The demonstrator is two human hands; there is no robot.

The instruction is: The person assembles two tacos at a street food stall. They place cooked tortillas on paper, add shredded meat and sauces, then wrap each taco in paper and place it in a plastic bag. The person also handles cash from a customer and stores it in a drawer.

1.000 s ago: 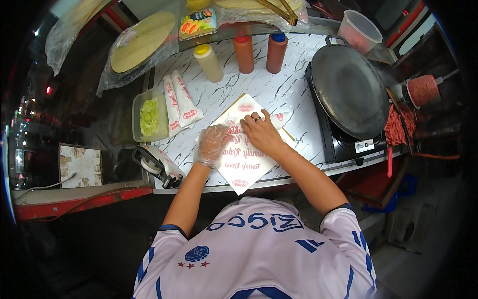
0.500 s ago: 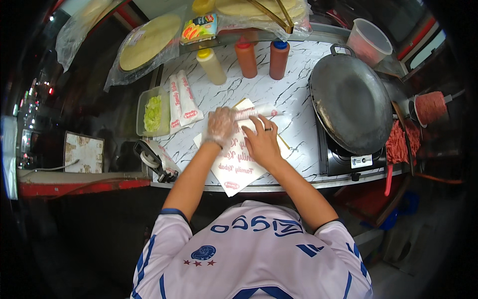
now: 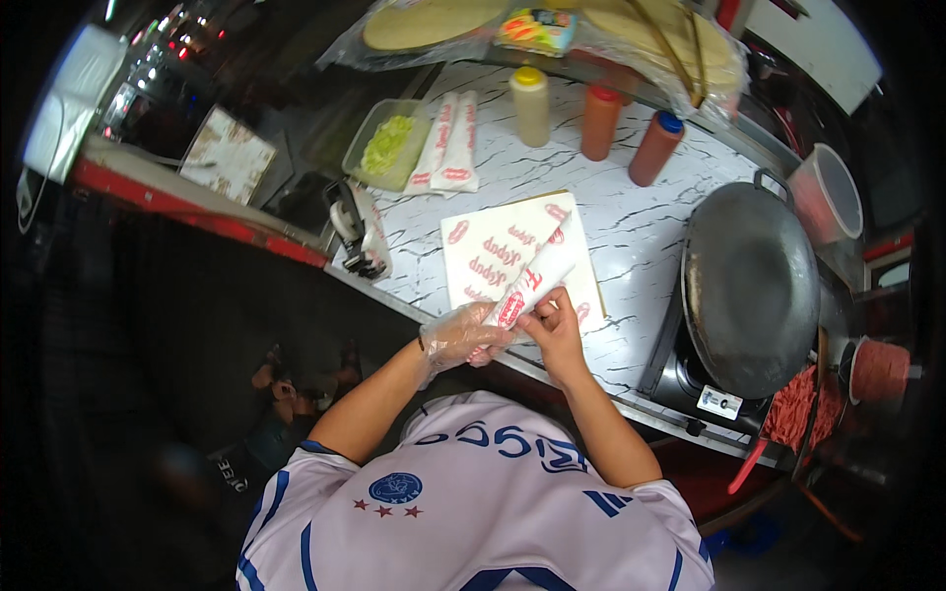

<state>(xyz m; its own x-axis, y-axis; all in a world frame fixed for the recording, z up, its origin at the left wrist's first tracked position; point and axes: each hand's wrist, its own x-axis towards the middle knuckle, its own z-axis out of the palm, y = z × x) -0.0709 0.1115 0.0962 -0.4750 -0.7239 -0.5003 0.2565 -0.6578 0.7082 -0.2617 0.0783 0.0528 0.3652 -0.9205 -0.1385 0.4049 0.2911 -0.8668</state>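
Note:
A rolled kebab wrapped in white paper with red print (image 3: 535, 279) is held slanted above a stack of printed wrapping sheets (image 3: 483, 236). In a clear plastic glove, my left hand (image 3: 461, 337) is closed round its lower end. My bare right hand (image 3: 557, 333) pinches the paper along the roll's right side, near that same end. What lies inside the wrapping is hidden. Two finished paper rolls (image 3: 455, 148) rest side by side past the sheets, next to a tub of shredded lettuce (image 3: 389, 143). A black tape dispenser (image 3: 357, 231) stands left of the sheets.
Sauce bottles with yellow (image 3: 531, 108), red (image 3: 599, 123) and blue (image 3: 656, 148) caps stand at the back. Flatbreads in plastic (image 3: 650, 34) and tongs (image 3: 680, 49) sit above them. To the right are a large dark pan (image 3: 751, 286) on a stove and shredded reddish meat (image 3: 800, 406).
The roll has been lifted off the sheets and drawn toward me, turned from lying crosswise to slanting. Both hands now grip it near the counter's front edge. The view has swung left.

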